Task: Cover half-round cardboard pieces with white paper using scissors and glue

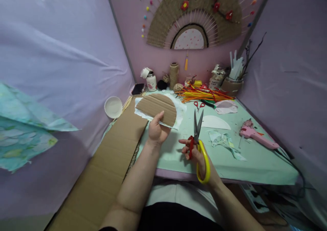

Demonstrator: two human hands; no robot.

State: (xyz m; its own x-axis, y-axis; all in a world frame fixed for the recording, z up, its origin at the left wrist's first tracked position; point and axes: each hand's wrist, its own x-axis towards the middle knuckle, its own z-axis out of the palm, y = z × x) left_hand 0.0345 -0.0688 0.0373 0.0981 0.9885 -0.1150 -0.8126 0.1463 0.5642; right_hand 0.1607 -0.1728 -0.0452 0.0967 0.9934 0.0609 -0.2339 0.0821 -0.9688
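Note:
My left hand [158, 130] grips the lower edge of a half-round piece of corrugated cardboard [159, 105], thumb on top. Pale cloth [181, 113] lies behind the cardboard and sticks out past its edge on several sides. In my right hand [198, 156] is a pair of scissors [197, 128] with one red and one yellow handle, blades pointing up and parted. The scissors are to the right of the cardboard, apart from it. A white half-round piece [216, 122] and a crumpled strip of patterned cloth [226, 143] lie on the table to the right.
A pink glue gun [258, 137] with a cord lies at the right. Orange and yellow strips [204, 94], small red-handled scissors [198, 105] and a twine spool [174, 76] are at the back. A long cardboard sheet [109, 163] runs along the left. A decorated fan [194, 16] hangs above.

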